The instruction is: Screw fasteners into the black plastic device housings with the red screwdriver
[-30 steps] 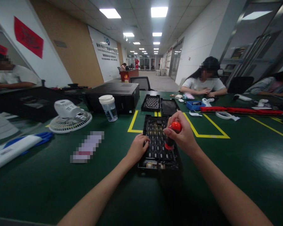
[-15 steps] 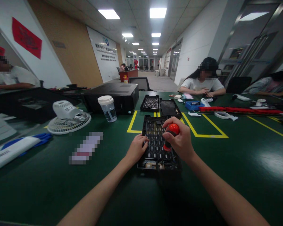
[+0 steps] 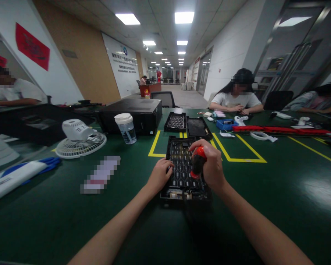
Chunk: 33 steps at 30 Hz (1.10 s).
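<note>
A black case (image 3: 179, 173) lies open in front of me, with rows of dark hexagonal cells inside and wiring along its near end. My left hand (image 3: 161, 173) is closed on the case's left rim, fingertips curled over the inside edge. In my right hand (image 3: 213, 162), closed around its handle, is a red-and-black screwdriver (image 3: 199, 162). The screwdriver stands nearly upright over the right side of the cells. Its tip is hidden, so contact with the case cannot be made out.
Beyond are a similar case (image 3: 175, 122) and a black tray (image 3: 198, 127). To the left stand a lidded cup (image 3: 127, 129), a white fan (image 3: 81, 138) and a large black box (image 3: 132, 114). A blue bin (image 3: 224, 124) is at right; a person (image 3: 237, 97) sits across the table.
My right hand has turned around the screwdriver handle, its fingers now covering more of the red top. My left hand stays on the case rim.
</note>
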Each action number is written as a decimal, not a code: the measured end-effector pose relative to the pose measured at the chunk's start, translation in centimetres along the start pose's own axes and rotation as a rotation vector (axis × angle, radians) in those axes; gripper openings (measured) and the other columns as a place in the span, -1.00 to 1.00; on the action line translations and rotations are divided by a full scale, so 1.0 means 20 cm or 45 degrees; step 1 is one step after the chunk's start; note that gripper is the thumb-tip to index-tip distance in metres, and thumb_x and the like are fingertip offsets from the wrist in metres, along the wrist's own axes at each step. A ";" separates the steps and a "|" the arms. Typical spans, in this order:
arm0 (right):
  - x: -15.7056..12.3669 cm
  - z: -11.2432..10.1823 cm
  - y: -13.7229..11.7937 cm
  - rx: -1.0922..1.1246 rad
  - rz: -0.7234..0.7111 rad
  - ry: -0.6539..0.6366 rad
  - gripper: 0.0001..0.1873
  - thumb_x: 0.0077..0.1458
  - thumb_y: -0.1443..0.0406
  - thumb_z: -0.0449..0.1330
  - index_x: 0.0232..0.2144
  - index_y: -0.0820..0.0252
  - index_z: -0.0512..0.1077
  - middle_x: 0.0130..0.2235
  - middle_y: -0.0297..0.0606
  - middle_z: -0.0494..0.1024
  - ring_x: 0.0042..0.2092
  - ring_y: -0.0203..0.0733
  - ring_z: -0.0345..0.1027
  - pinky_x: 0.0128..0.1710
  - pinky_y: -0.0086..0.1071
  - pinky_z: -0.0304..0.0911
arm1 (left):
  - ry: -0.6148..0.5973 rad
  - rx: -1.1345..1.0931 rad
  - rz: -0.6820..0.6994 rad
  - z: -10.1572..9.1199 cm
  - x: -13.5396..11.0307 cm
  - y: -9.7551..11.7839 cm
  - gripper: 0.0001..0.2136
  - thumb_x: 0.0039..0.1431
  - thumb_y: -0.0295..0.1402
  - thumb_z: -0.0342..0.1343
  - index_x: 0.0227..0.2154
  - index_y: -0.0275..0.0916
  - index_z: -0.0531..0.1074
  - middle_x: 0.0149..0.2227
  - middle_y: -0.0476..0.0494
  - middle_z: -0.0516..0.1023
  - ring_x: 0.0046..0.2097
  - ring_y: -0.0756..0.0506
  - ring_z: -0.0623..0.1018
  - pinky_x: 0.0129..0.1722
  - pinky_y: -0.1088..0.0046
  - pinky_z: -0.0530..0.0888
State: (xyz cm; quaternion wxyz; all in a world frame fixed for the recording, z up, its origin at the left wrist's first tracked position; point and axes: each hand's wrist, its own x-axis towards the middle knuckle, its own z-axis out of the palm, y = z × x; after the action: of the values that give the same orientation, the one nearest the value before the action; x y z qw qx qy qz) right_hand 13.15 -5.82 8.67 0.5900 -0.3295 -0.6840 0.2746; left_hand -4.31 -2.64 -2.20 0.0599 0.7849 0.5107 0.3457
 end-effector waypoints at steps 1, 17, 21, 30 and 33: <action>0.01 -0.01 -0.01 -0.002 -0.001 -0.040 -0.62 0.14 0.19 -0.18 -0.48 0.19 0.36 -0.51 -0.30 0.33 -0.46 -0.26 0.18 -0.48 -0.39 0.06 | 0.000 0.000 -0.001 0.00 0.00 0.00 -0.83 0.09 -0.44 -0.05 -0.33 -0.19 0.44 -0.19 -0.09 0.49 0.02 -0.12 0.34 0.08 0.22 0.26; 0.12 -0.10 0.04 0.932 0.316 -0.649 -0.66 0.00 0.27 -0.01 -0.17 0.26 0.38 -0.11 -0.09 0.45 -0.11 -0.05 0.35 -0.08 -0.10 0.19 | -0.023 -0.001 -0.005 0.00 0.00 0.00 -0.82 0.12 -0.42 -0.08 -0.34 -0.20 0.43 -0.20 -0.08 0.48 0.01 -0.12 0.33 0.09 0.23 0.23; 0.11 -0.12 0.03 1.037 0.325 -0.746 -0.71 0.02 0.31 -0.01 -0.23 0.28 0.41 -0.14 -0.08 0.49 -0.12 -0.04 0.38 -0.08 -0.07 0.21 | -0.010 -0.001 0.004 0.00 0.00 0.01 -0.83 0.12 -0.42 -0.08 -0.34 -0.19 0.43 -0.21 -0.08 0.49 0.00 -0.11 0.35 0.09 0.22 0.23; 0.11 -0.15 0.03 0.968 0.269 -0.765 -0.77 0.07 0.36 0.01 -0.29 0.32 0.43 -0.26 -0.12 0.52 -0.28 -0.15 0.44 -0.23 -0.25 0.31 | -0.005 0.001 -0.003 0.01 0.00 0.01 -0.82 0.11 -0.42 -0.07 -0.32 -0.20 0.43 -0.20 -0.08 0.48 0.01 -0.12 0.34 0.08 0.22 0.24; 0.11 -0.15 0.04 0.955 0.250 -0.745 -0.78 0.07 0.37 0.02 -0.30 0.33 0.44 -0.26 -0.12 0.52 -0.29 -0.16 0.44 -0.26 -0.28 0.32 | -0.015 -0.006 0.002 0.00 0.00 0.01 -0.82 0.12 -0.42 -0.07 -0.33 -0.20 0.43 -0.21 -0.08 0.49 0.00 -0.12 0.34 0.08 0.22 0.23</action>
State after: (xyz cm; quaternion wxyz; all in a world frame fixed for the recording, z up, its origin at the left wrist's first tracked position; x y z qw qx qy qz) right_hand 16.02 -3.63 9.92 0.4222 -0.0661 -0.6407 0.6379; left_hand -4.08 -2.71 -2.15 0.0646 0.7872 0.5089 0.3423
